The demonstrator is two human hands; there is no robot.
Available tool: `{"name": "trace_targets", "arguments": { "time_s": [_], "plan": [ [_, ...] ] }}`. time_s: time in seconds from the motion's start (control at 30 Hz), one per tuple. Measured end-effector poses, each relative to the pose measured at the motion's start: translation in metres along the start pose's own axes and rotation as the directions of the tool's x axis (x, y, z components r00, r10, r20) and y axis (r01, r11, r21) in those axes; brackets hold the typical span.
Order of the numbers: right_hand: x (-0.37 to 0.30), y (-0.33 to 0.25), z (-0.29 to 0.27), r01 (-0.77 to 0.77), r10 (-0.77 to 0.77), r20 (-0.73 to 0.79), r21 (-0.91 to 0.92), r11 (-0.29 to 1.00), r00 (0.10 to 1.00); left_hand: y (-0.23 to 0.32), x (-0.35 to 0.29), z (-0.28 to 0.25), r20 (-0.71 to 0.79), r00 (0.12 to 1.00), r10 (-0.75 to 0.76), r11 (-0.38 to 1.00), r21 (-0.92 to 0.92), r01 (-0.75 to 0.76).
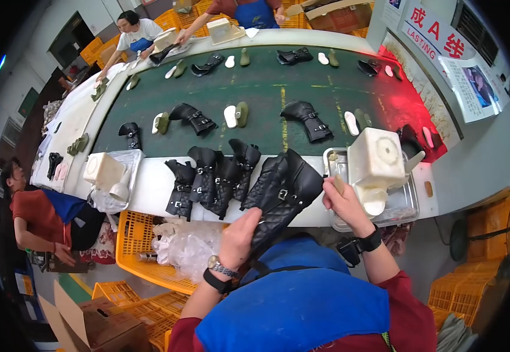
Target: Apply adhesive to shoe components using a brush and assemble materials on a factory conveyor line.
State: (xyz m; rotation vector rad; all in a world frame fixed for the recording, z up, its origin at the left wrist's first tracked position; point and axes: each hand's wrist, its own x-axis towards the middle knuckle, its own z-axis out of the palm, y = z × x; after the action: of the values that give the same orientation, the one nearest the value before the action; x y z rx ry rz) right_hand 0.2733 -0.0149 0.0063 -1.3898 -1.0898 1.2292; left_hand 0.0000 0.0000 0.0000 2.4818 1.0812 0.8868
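A black quilted boot upper with a buckled strap (pixel 284 196) is tilted in front of me, at the near edge of the work surface. My left hand (pixel 242 239) is closed round its lower left part. At the upper's right edge, my right hand (pixel 347 205) is closed on a tool with a short tan handle (pixel 339 184); its working end is hard to make out. Several similar black boot uppers (pixel 205 176) lie side by side just left of the held one. A metal tray (pixel 410 202) with a whitish square container (pixel 378 155) stands right of my right hand.
A green conveyor belt (pixel 255 88) carries boot uppers, white insoles (pixel 230 116) and olive sole-shaped pieces (pixel 241 114). Another tray with a white container (pixel 103 170) stands left. A yellow crate (pixel 134 234) of clear plastic sits below. Co-workers are at the far side and left.
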Motion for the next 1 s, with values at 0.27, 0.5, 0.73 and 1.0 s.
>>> {"name": "trace_targets", "arguments": {
  "time_s": [0.27, 0.5, 0.73, 1.0],
  "plan": [
    [0.017, -0.018, 0.024, -0.094, 0.027, 0.227, 0.290, 0.953, 0.974, -0.015, 0.016, -0.025, -0.220, 0.830, -0.512, 0.671, -0.706, 0.227],
    [0.048, 0.000, 0.073, -0.172, 0.065, 0.472, 0.186, 0.967, 0.879, 0.005, 0.009, -0.080, 0.007, 0.830, -0.558, 0.233, -0.958, 0.165],
    [0.054, -0.029, 0.146, -0.358, 0.073, 0.823, 0.164, 0.919, 0.564, 0.016, -0.012, -0.115, -0.381, 0.877, -0.295, 0.808, -0.589, 0.016],
    [0.038, -0.039, 0.200, -0.232, 0.128, 0.904, -0.033, 0.972, 0.408, 0.043, -0.032, -0.132, -0.595, 0.674, -0.437, 0.877, -0.448, 0.173]
  ]
}}
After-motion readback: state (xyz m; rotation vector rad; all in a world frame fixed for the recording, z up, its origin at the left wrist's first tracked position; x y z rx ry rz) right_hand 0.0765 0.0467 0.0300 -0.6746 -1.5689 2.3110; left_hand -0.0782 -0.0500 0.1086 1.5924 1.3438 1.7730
